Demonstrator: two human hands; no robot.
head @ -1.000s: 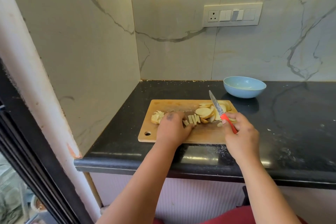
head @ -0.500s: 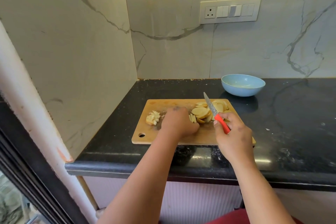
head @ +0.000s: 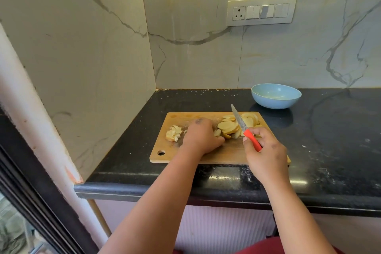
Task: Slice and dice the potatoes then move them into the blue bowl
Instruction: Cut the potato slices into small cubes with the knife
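Both hands are over the board, and we see the left hand (head: 201, 137) now curled down over the cut sticks near the middle, fingers bunched on pieces we can barely make out beneath the knuckles. A second ago those sticks lay in plain view; the hand has since slid over them, so we judge it is gathering them for the crosswise dicing cut. Our right hand (head: 266, 151) grips the red handle of the knife (head: 246, 129), blade lifted and angled toward the far edge, above the slices, not cutting.

Largest first: the black counter (head: 329, 140) carries everything. On it lies the wooden cutting board (head: 224, 152) near the front edge. The blue bowl (head: 276, 96) sits at the counter's back edge, just beyond the board's far right corner, and looks empty. The potato slices (head: 229, 127) fan across the board's far right part. A small diced pile (head: 173, 133) waits near the left edge. Plenty of slicing is done; most dicing, we reckon, remains, and nothing has reached the bowl.
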